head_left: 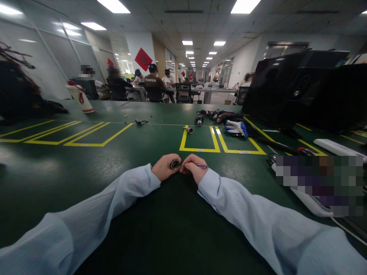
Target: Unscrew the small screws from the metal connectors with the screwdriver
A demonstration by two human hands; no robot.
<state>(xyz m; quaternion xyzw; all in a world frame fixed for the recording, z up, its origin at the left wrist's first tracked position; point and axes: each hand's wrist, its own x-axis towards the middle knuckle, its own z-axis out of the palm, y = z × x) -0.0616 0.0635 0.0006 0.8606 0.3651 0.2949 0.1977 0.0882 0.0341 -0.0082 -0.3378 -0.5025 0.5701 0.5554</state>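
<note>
My left hand [166,167] is closed around a round part [174,164] with a shiny metal rim and a dark inside, its open face turned up toward me. My right hand [192,167] pinches a slim screwdriver [202,166] with a purplish see-through handle. The thin end points left at the round part; whether it touches is too small to tell. Both hands meet just above the green table [137,214]. Beyond them, a small silver cylindrical part [188,130] lies at the edge of a yellow taped rectangle.
A dark metal piece [141,122] lies farther left. Toward the right are black cables and tools [215,115], a blue and white glove [237,128] and large black boxes [298,84]. A white cup-like container [82,98] stands back left. Several people sit at desks beyond.
</note>
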